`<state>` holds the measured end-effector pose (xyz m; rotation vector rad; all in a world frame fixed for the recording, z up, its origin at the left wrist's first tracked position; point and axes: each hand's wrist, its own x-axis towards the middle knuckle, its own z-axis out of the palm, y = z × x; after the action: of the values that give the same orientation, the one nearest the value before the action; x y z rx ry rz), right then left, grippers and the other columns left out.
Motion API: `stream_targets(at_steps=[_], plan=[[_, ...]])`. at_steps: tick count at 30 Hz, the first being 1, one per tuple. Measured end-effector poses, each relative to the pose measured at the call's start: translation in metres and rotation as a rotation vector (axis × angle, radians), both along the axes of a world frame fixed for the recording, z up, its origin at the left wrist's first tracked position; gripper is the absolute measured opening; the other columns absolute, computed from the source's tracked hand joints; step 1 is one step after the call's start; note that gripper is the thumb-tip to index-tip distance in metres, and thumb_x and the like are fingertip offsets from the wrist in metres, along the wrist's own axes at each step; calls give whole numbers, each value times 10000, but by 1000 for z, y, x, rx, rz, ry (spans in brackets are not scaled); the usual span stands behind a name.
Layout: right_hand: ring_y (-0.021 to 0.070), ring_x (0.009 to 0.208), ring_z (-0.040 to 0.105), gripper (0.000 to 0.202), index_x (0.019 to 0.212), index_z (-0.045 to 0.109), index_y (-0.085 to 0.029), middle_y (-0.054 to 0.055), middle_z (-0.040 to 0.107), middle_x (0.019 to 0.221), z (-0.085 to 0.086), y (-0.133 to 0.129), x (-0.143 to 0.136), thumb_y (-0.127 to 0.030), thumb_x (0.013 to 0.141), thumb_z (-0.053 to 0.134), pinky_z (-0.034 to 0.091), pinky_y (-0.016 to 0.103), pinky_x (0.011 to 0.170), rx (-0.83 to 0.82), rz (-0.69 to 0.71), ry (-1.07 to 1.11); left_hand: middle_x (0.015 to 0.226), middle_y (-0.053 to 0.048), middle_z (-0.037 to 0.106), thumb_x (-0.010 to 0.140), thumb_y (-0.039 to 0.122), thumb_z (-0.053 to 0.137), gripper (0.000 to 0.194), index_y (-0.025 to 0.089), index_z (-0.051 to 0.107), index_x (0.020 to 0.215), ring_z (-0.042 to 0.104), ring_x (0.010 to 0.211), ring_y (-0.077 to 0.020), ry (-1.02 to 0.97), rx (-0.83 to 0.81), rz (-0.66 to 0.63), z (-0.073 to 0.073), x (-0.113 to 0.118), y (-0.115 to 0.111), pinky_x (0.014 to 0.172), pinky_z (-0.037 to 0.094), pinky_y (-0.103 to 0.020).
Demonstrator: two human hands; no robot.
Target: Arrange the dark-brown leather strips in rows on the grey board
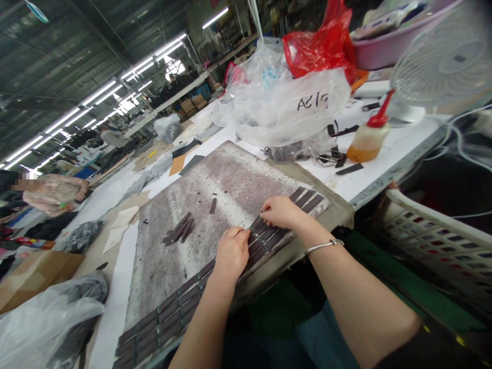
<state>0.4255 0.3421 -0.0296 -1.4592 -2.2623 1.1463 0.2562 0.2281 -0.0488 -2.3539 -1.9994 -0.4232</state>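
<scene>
Rows of dark brown strips (169, 310) lie side by side along the near edge of a stained, greyish board (230, 179), with small pale-green marks where pieces meet. My left hand (232, 251) rests on these rows, its fingers curled and thumb and fingertips pressed at a dark strip. Just to the right, my right hand (280, 211), with a bangle on the wrist, pinches the end of a dark strip over the same rows. A loose pile of short dark strips (180, 229) lies farther left on the board, with one single strip (212, 205) near it.
Behind the board sit a clear plastic bag (284, 110), a red bag (321, 48) and a red-capped bottle of amber liquid (367, 141). A fan (446, 59) stands at the right. Below it is a white plastic basket (434, 230). Another person (54, 192) is at far left.
</scene>
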Motion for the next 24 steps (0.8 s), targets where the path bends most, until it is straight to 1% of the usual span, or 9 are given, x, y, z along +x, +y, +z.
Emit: stream_targets(at_steps=[7,10,12,15,20,22,24], plan=[[161,710,646,180,703,713,-182,53,697,708,3,-1,-4,-169,711,534,445,202,636,56,24,-98,918,-38,639,875,157,464,250,208,686,978,560,843,-177,22,-14,16,3,2,1,790,459,-299],[168,732,645,184,756,717,-188,54,700,731,1,-1,-4,-186,716,537,447,213,642,109,11,-110,939,-48,626,875,146,440,298,207,659,1069,545,854,-186,79,-44,19,5,4,1,795,456,-308],[176,763,643,190,806,717,-199,54,707,786,-1,-2,-4,-209,724,547,451,228,665,159,-4,-123,962,-58,609,861,109,416,364,207,628,1139,525,868,-197,138,-76,15,8,6,1,800,452,-316],[193,826,637,192,848,713,-217,55,706,874,-3,-5,-6,-251,747,553,455,253,704,240,-17,-154,987,-68,579,836,66,384,438,210,603,1187,491,888,-210,199,-133,3,12,9,0,812,443,-323],[219,841,627,212,882,703,-213,77,687,855,0,-13,-5,-313,800,535,455,282,699,352,-38,-256,996,-79,537,819,53,367,478,217,586,1210,455,898,-218,235,-211,4,20,14,0,826,421,-331],[214,823,620,223,928,695,-218,84,670,880,2,-15,-2,-305,815,524,452,286,695,422,-44,-283,995,-82,527,819,61,366,474,216,582,1212,446,891,-222,245,-240,5,22,16,1,811,418,-330],[200,828,607,225,926,696,-232,78,653,914,4,-18,0,-240,826,495,443,278,706,508,15,-264,995,-86,518,821,73,367,466,214,578,1212,436,893,-229,247,-254,15,24,18,2,797,417,-332]])
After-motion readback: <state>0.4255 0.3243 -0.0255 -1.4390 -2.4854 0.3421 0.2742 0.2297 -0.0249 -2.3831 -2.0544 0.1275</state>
